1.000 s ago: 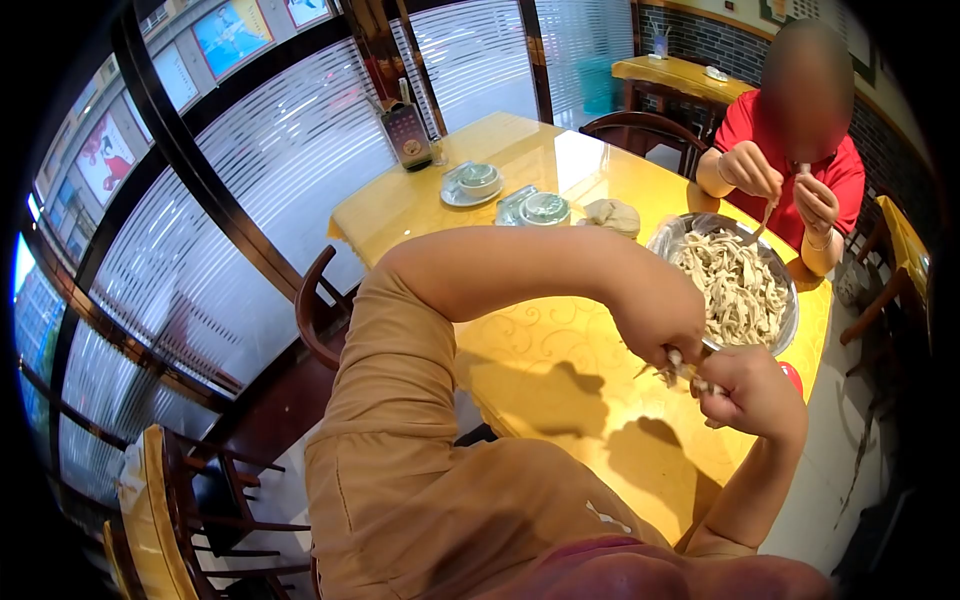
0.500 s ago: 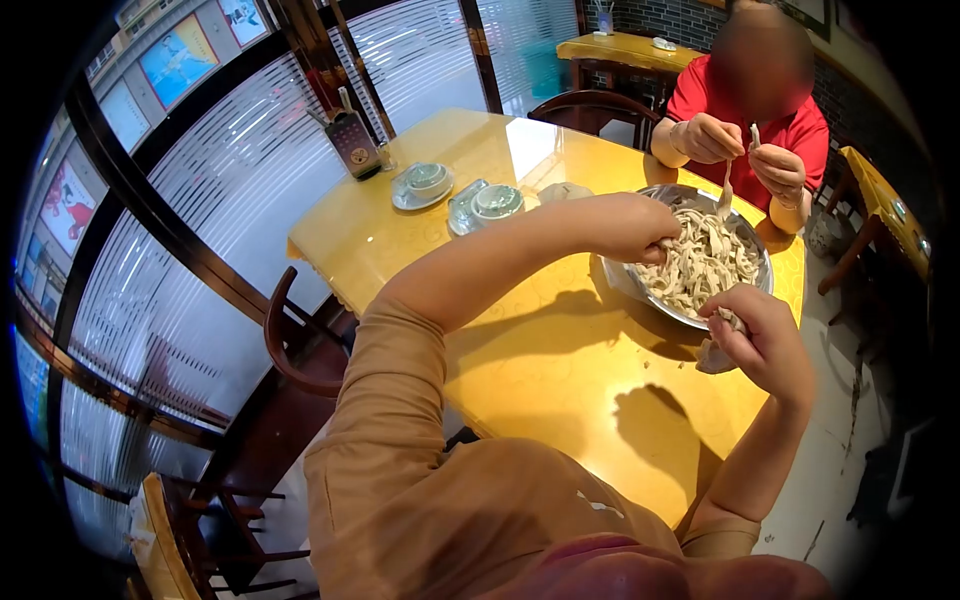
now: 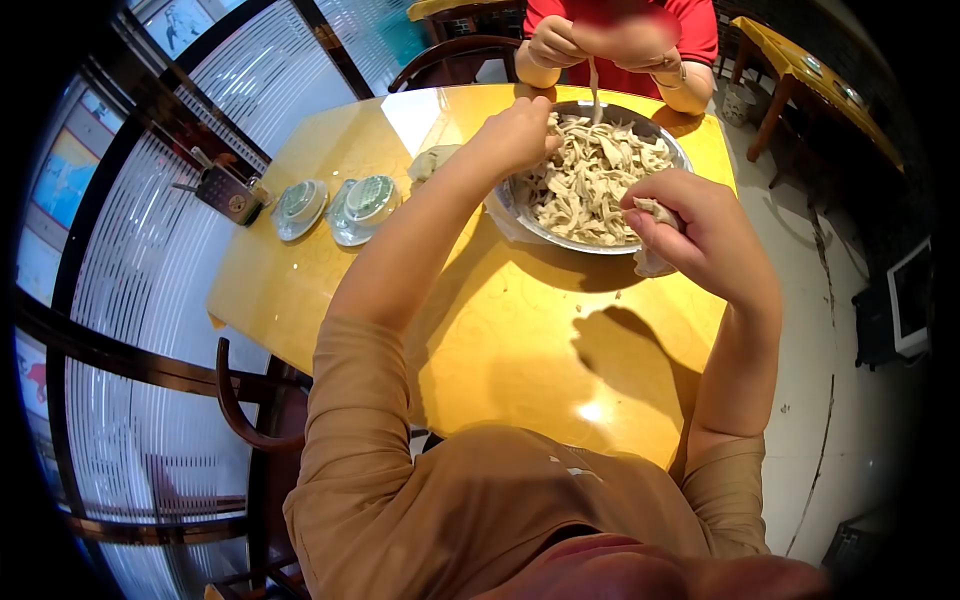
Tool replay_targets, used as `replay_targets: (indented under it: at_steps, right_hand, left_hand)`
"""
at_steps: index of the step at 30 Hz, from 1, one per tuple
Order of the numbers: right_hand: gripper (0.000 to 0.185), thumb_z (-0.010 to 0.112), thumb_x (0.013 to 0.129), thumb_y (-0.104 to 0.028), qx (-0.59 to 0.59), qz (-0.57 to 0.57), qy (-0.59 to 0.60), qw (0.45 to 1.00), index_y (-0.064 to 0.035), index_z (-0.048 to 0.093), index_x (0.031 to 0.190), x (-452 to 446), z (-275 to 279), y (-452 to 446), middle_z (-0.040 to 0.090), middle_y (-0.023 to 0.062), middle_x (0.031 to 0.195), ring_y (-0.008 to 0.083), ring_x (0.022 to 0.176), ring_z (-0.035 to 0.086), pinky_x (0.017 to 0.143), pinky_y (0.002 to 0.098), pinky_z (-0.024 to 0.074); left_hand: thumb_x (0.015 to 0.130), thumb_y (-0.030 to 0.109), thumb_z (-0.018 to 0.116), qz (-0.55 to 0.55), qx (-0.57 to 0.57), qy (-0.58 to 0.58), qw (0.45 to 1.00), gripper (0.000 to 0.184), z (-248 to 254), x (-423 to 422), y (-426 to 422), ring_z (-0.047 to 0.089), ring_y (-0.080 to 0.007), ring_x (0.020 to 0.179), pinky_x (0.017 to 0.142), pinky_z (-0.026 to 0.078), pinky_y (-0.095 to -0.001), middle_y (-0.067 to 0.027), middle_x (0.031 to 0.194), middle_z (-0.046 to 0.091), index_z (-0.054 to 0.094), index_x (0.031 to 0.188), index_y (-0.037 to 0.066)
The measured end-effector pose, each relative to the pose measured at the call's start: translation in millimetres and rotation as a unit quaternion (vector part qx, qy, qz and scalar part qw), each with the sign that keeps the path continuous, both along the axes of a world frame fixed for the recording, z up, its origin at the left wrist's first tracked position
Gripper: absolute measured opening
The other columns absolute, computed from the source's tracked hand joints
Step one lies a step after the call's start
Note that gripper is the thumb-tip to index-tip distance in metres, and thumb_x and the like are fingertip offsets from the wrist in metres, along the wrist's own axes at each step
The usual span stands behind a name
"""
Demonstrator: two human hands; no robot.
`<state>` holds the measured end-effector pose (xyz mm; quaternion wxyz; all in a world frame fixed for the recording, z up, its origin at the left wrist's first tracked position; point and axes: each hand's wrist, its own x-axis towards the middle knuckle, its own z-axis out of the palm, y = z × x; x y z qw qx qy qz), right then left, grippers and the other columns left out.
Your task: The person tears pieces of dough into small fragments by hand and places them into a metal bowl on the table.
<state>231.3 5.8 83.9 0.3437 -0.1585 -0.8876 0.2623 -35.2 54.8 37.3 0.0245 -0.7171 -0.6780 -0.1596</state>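
A wide steel bowl [image 3: 560, 240] full of pale torn strips [image 3: 590, 180], which look like oyster mushroom, stands on the yellow table. My left hand [image 3: 522, 135] is over the bowl's far left rim, its fingers pinched, with a pale strip at the fingertips. At the near right rim, my right hand [image 3: 705, 230] is closed around a pale mushroom-like piece [image 3: 653, 262]. Its greyish flap hangs below my fingers and part of it is hidden in my palm.
Across the table, a person in red [image 3: 700, 30] holds a strip above the bowl. Wrapped dish sets [image 3: 370, 200] and a dark utensil holder [image 3: 228, 195] stand on the left. A greyish lump [image 3: 430, 163] lies behind my left forearm. A wooden chair [image 3: 235, 400] is at the left edge.
The view has turned, shifting the bowl left and up in it. My left hand has moved slightly toward the bowl's far left rim. My right hand keeps its piece.
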Motion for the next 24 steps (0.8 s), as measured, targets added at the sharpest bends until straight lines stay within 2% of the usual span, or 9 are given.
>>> replay_targets:
  at_steps: [5,8,12,15,16,18,19,20,24]
  right_hand:
    - [0.018,0.062,0.083,-0.017,0.014,-0.024,0.014,1.000,0.0005,0.062,0.086,-3.4,-4.8,4.4,0.055,0.0119,0.067,0.0254,0.062,0.054,0.059,0.0344,0.0431]
    - [0.019,0.061,0.086,-0.019,-0.062,-0.035,0.012,0.997,0.0000,0.061,0.088,-4.3,-1.6,2.4,0.056,0.0125,0.068,0.0265,0.063,0.055,0.059,0.0352,0.0433]
    - [0.022,0.058,0.089,-0.022,-0.008,-0.061,0.045,0.997,-0.0001,0.059,0.089,-10.4,-11.2,10.1,0.054,0.0137,0.071,0.0275,0.065,0.053,0.061,0.0354,0.0427]
    - [0.023,0.058,0.089,-0.023,-0.025,-0.067,0.031,0.997,0.0002,0.058,0.089,-17.4,-15.0,14.5,0.054,0.0136,0.071,0.0279,0.065,0.052,0.061,0.0357,0.0423]
    - [0.020,0.058,0.092,-0.020,-0.034,-0.071,-0.011,0.997,-0.0017,0.061,0.100,-17.2,-14.2,16.5,0.059,0.0056,0.081,0.0128,0.073,0.055,0.066,0.0252,0.0442]
    - [0.023,0.056,0.092,-0.024,-0.063,-0.044,0.057,0.995,-0.0010,0.061,0.097,-23.8,-18.6,18.3,0.056,0.0086,0.076,0.0173,0.067,0.054,0.063,0.0296,0.0434]
    - [0.026,0.055,0.093,-0.025,-0.076,-0.029,0.089,0.993,-0.0006,0.061,0.095,-26.5,-22.0,18.2,0.055,0.0100,0.074,0.0195,0.065,0.054,0.061,0.0318,0.0430]
    - [0.026,0.054,0.094,-0.026,-0.148,0.004,0.117,0.982,-0.0019,0.062,0.099,-27.5,-24.7,18.4,0.059,0.0075,0.079,0.0155,0.068,0.056,0.064,0.0291,0.0454]
    - [0.025,0.053,0.095,-0.024,-0.184,0.046,0.134,0.973,-0.0029,0.062,0.105,-30.5,-26.6,21.4,0.061,0.0060,0.091,0.0133,0.080,0.058,0.073,0.0266,0.0469]
  left_hand:
    - [0.081,0.031,0.065,0.046,-0.067,0.023,0.996,0.053,-8.5,7.4,4.7,0.057,-0.0385,0.104,0.086,0.047,-0.0406,-0.0232,0.115,0.055,0.048,0.121,0.000]
    - [0.081,0.031,0.066,0.046,-0.045,0.019,0.998,0.054,-7.6,14.5,-3.2,0.056,-0.0374,0.104,0.087,0.046,-0.0418,-0.0220,0.116,0.054,0.049,0.123,0.002]
    - [0.081,0.027,0.066,-0.021,0.104,0.034,0.994,0.049,-8.4,15.1,-18.3,0.058,-0.0340,0.097,0.086,0.047,-0.0397,-0.0176,0.113,0.056,0.052,0.122,0.004]
    - [0.081,0.022,0.065,-0.094,0.156,-0.096,0.979,0.047,4.8,25.9,-33.7,0.059,-0.0288,0.093,0.083,0.048,-0.0341,-0.0152,0.110,0.057,0.052,0.121,0.004]
    - [0.082,0.016,0.064,-0.097,0.143,-0.161,0.972,0.045,11.2,35.3,-44.3,0.060,-0.0205,0.093,0.081,0.048,-0.0285,-0.0114,0.107,0.058,0.050,0.123,0.002]
    - [0.083,0.012,0.062,-0.133,0.100,-0.312,0.935,0.046,7.6,43.8,-52.9,0.059,-0.0173,0.096,0.082,0.048,-0.0278,-0.0095,0.109,0.058,0.048,0.126,0.001]
    - [0.084,0.010,0.062,-0.147,0.079,-0.386,0.907,0.047,5.4,47.5,-56.7,0.058,-0.0156,0.097,0.083,0.048,-0.0274,-0.0085,0.110,0.058,0.046,0.127,0.000]
    - [0.085,0.004,0.058,-0.153,0.029,-0.459,0.875,0.048,3.7,51.0,-60.1,0.057,-0.0133,0.100,0.085,0.048,-0.0264,-0.0071,0.113,0.056,0.043,0.130,-0.001]
    - [0.085,0.003,0.059,-0.245,-0.124,-0.653,0.706,0.048,-4.2,56.7,-65.4,0.056,-0.0125,0.100,0.085,0.047,-0.0249,-0.0055,0.114,0.056,0.043,0.130,0.001]
